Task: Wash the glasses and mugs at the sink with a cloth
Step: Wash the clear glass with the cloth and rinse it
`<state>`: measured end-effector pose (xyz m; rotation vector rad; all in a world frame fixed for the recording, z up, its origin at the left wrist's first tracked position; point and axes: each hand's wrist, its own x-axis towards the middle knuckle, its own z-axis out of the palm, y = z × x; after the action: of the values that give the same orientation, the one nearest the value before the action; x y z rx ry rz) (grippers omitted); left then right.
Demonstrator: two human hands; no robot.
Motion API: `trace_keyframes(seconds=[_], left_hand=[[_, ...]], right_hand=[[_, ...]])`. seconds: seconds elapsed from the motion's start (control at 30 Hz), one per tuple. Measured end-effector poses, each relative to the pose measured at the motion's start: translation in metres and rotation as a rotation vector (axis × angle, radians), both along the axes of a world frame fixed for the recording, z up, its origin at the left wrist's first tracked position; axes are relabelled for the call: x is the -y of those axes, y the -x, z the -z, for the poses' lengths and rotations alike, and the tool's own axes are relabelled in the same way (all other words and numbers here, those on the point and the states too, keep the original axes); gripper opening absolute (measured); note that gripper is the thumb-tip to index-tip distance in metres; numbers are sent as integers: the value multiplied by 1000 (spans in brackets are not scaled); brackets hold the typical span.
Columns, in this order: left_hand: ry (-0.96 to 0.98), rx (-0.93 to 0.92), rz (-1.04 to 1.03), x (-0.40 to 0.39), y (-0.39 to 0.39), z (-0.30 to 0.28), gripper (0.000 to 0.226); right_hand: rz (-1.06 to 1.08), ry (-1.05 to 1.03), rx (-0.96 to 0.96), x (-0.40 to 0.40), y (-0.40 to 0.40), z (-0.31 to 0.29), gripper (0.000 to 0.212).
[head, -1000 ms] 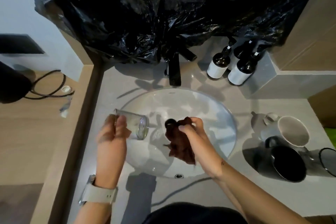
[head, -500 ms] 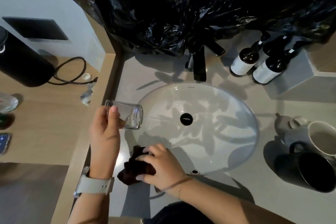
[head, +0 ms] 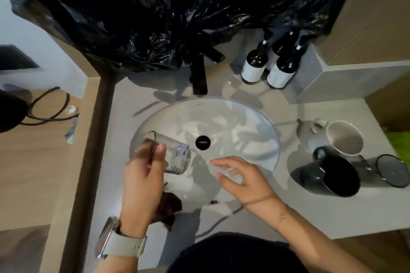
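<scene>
My left hand (head: 142, 175) grips a clear drinking glass (head: 175, 157), tipped on its side over the left part of the white sink basin (head: 255, 122). My right hand (head: 241, 179) hovers above the basin's front with fingers spread, holding nothing. A dark brown cloth (head: 169, 206) lies on the counter at the basin's front left rim, partly hidden behind my left wrist. On the counter to the right stand a white mug (head: 341, 137), a black mug (head: 332, 175) and another glass (head: 390, 170).
A black faucet (head: 199, 75) stands behind the basin, with the black drain plug (head: 202, 142) in the middle. Dark pump bottles (head: 266, 66) sit at the back right. Black plastic sheeting (head: 177, 6) hangs above. A wooden ledge with a cable (head: 48, 113) lies left.
My right hand put the cloth down at the basin's front left rim, let go and moved right over the basin, now spread. The glass dropped slightly toward the basin.
</scene>
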<state>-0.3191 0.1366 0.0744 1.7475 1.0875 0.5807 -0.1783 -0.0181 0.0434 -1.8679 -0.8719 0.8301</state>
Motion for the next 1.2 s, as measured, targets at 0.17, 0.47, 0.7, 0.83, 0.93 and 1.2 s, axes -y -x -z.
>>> trace_keyframes(seconds=[0.17,0.47,0.7,0.83,0.93,1.2], left_hand=[[-63,-6,199,43,-51,-5,20],[-348,83,564,128,-179,-42,27],[-723,42,671,195,-300,-38,26],[-792,-15,717,221,-350,-14,30],[-793,-81,744,233,-370,5,13],[-808,-298,865,237,-404,31,32]], right_hand=[[150,29,171,57,-34,-21,27],[246,-32,461,158,-135,-63,31],[23,326,564,264,-239,-53,74],[-181,485,523,289,-259,-24,96],[-183,448,531,293,-266,-12,89],[27,345,604,293,-299,5,80]])
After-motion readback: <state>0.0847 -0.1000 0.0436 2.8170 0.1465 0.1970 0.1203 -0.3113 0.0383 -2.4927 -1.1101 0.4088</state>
